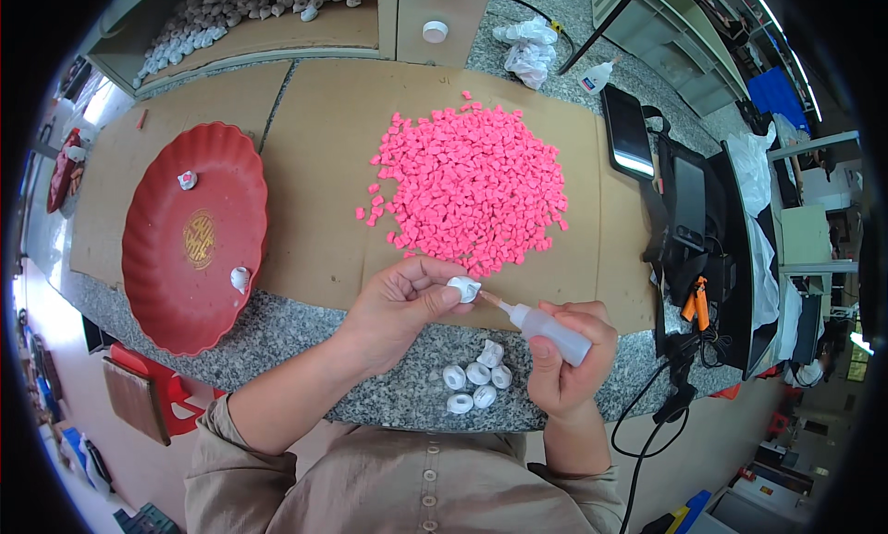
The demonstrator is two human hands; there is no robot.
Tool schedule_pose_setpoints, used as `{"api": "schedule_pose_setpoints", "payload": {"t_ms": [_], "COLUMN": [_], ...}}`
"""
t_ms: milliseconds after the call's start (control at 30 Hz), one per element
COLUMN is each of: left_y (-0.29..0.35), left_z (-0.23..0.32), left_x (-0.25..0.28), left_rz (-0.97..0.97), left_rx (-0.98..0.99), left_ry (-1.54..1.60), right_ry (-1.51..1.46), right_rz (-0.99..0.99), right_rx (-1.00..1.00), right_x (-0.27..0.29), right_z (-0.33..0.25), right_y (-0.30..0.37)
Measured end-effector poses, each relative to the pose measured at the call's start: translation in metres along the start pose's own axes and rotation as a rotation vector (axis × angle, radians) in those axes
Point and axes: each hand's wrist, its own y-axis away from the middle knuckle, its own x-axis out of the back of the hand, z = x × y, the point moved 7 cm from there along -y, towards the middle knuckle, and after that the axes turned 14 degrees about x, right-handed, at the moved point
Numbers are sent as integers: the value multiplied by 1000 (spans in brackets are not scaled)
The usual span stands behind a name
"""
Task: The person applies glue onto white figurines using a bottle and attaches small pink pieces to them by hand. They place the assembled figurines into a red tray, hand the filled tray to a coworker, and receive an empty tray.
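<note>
Between the fingertips of my left hand (403, 301) is a small white figurine piece (464, 289). My right hand (575, 354) is closed around a translucent squeeze bottle (552, 334) with a thin nozzle. The nozzle's tip points left and meets or nearly meets the white piece; I cannot tell which. Just beyond my hands a large heap of small pink pieces (476, 187) lies on cardboard. Several white ring-like pieces (478, 374) sit on the granite between my forearms. At the left, a red scalloped tray (153, 257) bears two small white pieces with pink on them.
Cardboard (310, 183) covers much of the granite tabletop. A box-like machine (277, 44) with many small pieces inside stands at the far left. Crumpled white plastic (529, 53) and another small bottle (597, 77) lie at the back. Phones (627, 132) and black cables (680, 386) are at the right.
</note>
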Motion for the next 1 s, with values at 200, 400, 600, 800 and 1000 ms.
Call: {"api": "schedule_pose_setpoints", "payload": {"t_ms": [200,400,600,800,1000], "left_y": [0,0,0,-1,0], "left_z": [0,-1,-1,-2,-2], "left_x": [1,2,2,3,1], "left_rz": [11,14,7,-2,6], "left_rx": [2,5,0,-8,-6], "left_ry": [-9,-14,8,10,0], "right_ry": [93,105,116,60,-144], "right_rz": [-92,-97,-87,-25,92], "right_rx": [64,83,76,14,-299], "right_x": [-2,-2,0,2,4], "right_z": [-8,-10,-9,-3,17], "right_y": [-5,-5,-5,0,11]}}
